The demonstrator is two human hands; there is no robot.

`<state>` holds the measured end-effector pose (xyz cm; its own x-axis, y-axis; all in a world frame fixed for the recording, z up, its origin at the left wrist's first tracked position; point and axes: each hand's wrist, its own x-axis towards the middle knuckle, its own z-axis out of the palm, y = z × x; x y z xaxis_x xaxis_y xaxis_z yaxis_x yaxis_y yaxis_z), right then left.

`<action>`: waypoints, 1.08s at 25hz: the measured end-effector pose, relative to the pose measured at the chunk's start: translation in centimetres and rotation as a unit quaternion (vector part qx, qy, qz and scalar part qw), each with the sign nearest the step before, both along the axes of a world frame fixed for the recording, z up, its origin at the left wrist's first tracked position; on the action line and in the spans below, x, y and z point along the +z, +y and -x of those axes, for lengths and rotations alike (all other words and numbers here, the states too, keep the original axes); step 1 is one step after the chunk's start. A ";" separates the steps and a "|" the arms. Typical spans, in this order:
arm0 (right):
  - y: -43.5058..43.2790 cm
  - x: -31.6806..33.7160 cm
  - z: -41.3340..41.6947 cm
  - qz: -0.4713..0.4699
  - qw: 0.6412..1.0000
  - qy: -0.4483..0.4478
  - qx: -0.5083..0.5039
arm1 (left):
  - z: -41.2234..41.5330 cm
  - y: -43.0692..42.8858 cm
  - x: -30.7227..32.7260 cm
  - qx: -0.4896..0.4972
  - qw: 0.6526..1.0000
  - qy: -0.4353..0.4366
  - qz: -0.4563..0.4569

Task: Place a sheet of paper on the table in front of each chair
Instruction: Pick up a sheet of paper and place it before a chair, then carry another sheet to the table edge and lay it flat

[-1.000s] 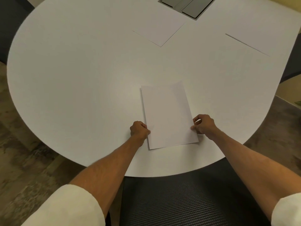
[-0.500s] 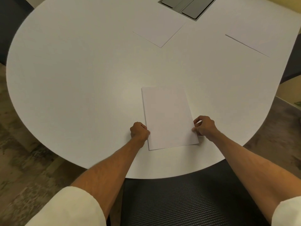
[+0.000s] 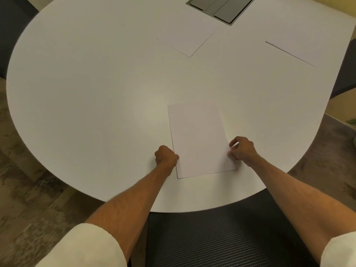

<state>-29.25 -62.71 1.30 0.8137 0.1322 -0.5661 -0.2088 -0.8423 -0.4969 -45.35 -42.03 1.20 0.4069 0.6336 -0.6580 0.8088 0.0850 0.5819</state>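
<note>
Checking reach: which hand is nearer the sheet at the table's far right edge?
Right. The right hand holds the near sheet on the side toward the far sheet; the left hand is across it.

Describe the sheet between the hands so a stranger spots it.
On the white table, look at the rounded end by the black chair. The sheet lies there, its long sides held by the left hand and right hand. The other sheets lie far off, untouched.
</note>
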 end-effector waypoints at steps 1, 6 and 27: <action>0.0 -0.1 0.0 0.001 1.000 -0.002 0.001 | 0.0 0.1 0.0 -0.002 1.000 0.002 -0.003; 0.1 -0.1 0.0 0.013 1.000 -0.009 0.015 | 0.3 0.2 -0.1 -0.013 1.000 0.010 -0.017; 14.3 13.2 6.2 0.146 0.898 -0.348 0.227 | 0.5 10.7 11.4 -0.347 0.856 -0.051 -0.380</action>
<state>-35.47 -48.38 14.47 0.8835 0.4685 -0.0058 0.4646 -0.8776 -0.1180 -45.86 -31.37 12.60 0.8900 0.4444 -0.1017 0.4518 -0.8301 0.3268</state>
